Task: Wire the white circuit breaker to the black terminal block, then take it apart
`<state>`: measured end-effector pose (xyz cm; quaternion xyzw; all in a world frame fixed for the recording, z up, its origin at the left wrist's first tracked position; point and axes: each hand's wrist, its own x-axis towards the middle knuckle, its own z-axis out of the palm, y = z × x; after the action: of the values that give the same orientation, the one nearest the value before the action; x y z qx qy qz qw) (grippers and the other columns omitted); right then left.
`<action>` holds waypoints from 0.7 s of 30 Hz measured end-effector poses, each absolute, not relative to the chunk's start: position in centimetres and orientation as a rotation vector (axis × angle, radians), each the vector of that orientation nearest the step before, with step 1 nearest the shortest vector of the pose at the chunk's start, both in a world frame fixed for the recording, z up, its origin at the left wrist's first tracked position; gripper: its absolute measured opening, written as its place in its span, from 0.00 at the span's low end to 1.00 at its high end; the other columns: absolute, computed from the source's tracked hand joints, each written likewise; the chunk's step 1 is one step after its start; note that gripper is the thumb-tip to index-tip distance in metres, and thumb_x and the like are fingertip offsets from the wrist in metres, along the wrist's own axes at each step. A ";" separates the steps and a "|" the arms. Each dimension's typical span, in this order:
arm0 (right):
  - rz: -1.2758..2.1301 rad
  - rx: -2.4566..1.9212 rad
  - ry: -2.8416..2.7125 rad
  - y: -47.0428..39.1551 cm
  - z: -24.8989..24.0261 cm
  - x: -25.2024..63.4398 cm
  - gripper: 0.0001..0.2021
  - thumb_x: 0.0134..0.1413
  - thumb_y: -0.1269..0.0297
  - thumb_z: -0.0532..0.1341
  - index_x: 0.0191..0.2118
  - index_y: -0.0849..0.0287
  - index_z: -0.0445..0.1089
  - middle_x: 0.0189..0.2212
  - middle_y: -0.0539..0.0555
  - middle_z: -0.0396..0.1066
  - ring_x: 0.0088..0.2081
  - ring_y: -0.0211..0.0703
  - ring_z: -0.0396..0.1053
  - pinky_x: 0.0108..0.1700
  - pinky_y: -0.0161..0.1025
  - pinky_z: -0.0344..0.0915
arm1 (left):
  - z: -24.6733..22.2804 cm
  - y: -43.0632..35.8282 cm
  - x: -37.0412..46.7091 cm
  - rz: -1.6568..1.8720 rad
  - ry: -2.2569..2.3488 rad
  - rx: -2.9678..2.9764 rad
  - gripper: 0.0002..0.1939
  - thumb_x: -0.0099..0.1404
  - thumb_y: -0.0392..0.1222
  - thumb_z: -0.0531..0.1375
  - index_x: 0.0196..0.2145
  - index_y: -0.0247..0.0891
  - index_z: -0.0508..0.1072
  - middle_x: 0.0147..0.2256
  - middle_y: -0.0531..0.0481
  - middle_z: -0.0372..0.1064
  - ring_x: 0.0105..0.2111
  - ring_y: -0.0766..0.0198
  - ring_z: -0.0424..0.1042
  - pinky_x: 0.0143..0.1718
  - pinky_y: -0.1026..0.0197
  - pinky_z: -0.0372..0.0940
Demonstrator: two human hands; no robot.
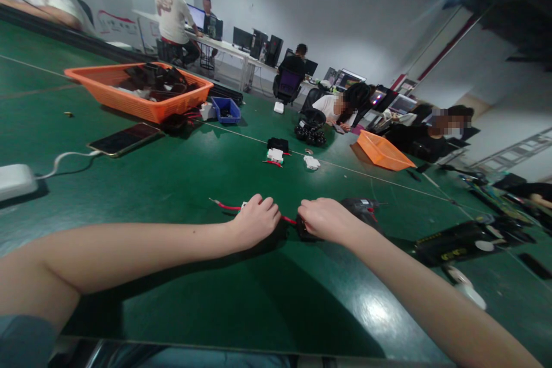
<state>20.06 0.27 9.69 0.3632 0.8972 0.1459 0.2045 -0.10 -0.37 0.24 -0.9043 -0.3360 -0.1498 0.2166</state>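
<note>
The left forearm (142, 247) is lying nearest the camera, reaching across the green tabletop (194, 310). The left hand (259, 221) is curling its fingers closed over a white piece (244, 204) and red wire (288, 219); the right hand (325, 219) is folding its own around a black part (306, 234) (exact contact is hiding underneath). Low wrists are probably steadying the wire between them.

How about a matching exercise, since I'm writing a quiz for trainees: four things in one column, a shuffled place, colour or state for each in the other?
1. Phone
2. Left hand
3. Large basket
4. Right hand

A. Orange, holding dark pieces
B. At the black piece
C. At the end of a white cable
D. Closed around the white piece

Pairs: 1-C, 2-D, 3-A, 4-B
</note>
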 end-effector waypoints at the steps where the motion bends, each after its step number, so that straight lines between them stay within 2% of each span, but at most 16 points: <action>1: 0.400 1.007 2.504 0.3 9.7 20.1 0.07 0.59 0.72 0.57 0.36 0.63 0.73 0.34 0.60 0.75 0.34 0.47 0.75 0.34 0.38 0.62 | 0.2 -0.4 -0.1 -0.413 -0.931 -2.507 0.05 0.68 0.32 0.56 0.34 0.34 0.70 0.32 0.44 0.67 0.36 0.56 0.64 0.32 0.54 0.48; 9: 0.314 1.064 2.581 -0.5 9.8 21.5 0.06 0.61 0.69 0.57 0.37 0.61 0.72 0.36 0.58 0.73 0.35 0.45 0.72 0.36 0.39 0.62 | 0.2 -0.3 -0.1 -0.393 -0.928 -2.513 0.04 0.67 0.32 0.56 0.34 0.34 0.70 0.32 0.44 0.67 0.36 0.55 0.64 0.32 0.54 0.48; 12: 0.197 1.147 2.737 -1.2 9.6 22.7 0.07 0.62 0.68 0.57 0.42 0.60 0.72 0.39 0.58 0.72 0.39 0.47 0.71 0.41 0.41 0.65 | 0.4 -0.4 -0.1 -0.380 -0.935 -2.537 0.04 0.68 0.33 0.56 0.35 0.34 0.70 0.33 0.43 0.68 0.36 0.55 0.64 0.33 0.54 0.49; 14: 0.098 1.226 2.883 -1.7 8.9 23.7 0.12 0.61 0.63 0.59 0.48 0.59 0.70 0.45 0.60 0.71 0.46 0.50 0.70 0.48 0.45 0.66 | 0.4 -0.4 -0.1 -0.375 -0.940 -2.546 0.05 0.68 0.33 0.55 0.35 0.34 0.70 0.34 0.43 0.68 0.37 0.54 0.64 0.34 0.54 0.49; 18: -0.108 1.382 3.062 -2.2 6.0 26.1 0.29 0.53 0.54 0.66 0.58 0.57 0.63 0.57 0.63 0.65 0.57 0.57 0.64 0.58 0.55 0.62 | 0.5 -0.4 -0.1 -0.342 -0.938 -2.530 0.05 0.68 0.33 0.54 0.36 0.35 0.70 0.34 0.43 0.68 0.37 0.54 0.64 0.34 0.54 0.49; 21: -0.240 1.457 3.083 -2.1 3.9 27.4 0.31 0.53 0.54 0.67 0.60 0.56 0.60 0.58 0.64 0.65 0.59 0.58 0.63 0.59 0.57 0.62 | 0.5 -0.3 -0.1 -0.310 -0.926 -2.523 0.06 0.69 0.33 0.54 0.37 0.35 0.70 0.34 0.44 0.68 0.37 0.55 0.63 0.34 0.53 0.49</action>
<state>27.42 -2.06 3.91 0.4222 0.8933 -0.0695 -0.1379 -0.08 -0.35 0.47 -0.9104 -0.3342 -0.1121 0.2165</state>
